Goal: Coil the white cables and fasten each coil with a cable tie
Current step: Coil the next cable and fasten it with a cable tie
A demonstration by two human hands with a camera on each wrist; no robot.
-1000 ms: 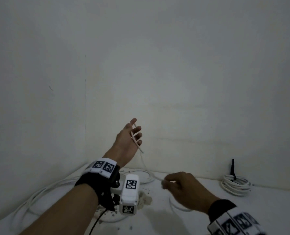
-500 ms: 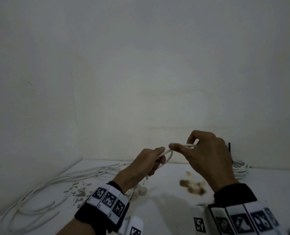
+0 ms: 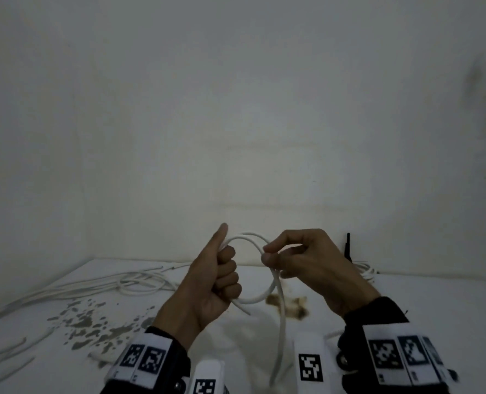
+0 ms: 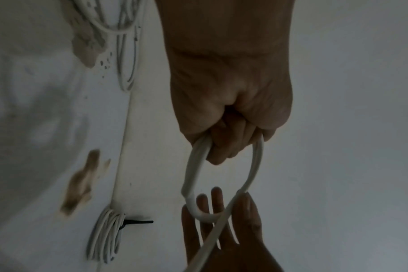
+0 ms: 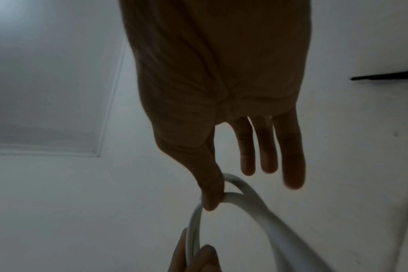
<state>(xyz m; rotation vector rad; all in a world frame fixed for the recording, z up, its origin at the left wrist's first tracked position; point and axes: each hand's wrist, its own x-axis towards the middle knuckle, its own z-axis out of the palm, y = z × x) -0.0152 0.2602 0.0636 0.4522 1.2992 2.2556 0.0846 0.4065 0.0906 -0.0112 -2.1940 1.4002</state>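
No readable writing — only square black-and-white markers (image 3: pixel 144 360) on the wristbands. Left hand (image 3: pixel 207 282) fingers clamped on the white cable (image 3: pixel 254 299) loop — right hand (image 3: pixel 307 265) pinches its crossing.

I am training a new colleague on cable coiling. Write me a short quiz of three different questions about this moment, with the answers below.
1. True or false: the left hand grips the white cable in a fist with the thumb up.
2. Multiple choice: where does the right hand pinch the cable? A) at its loose end on the table B) where the loop crosses itself C) nowhere
3. Fill in: the finished coil by the wall is fastened with a black ____.

Key
1. True.
2. B; thumb and forefinger pinch the crossing while the other fingers stay extended.
3. Cable tie. The loose cables on the table are not yet coiled.
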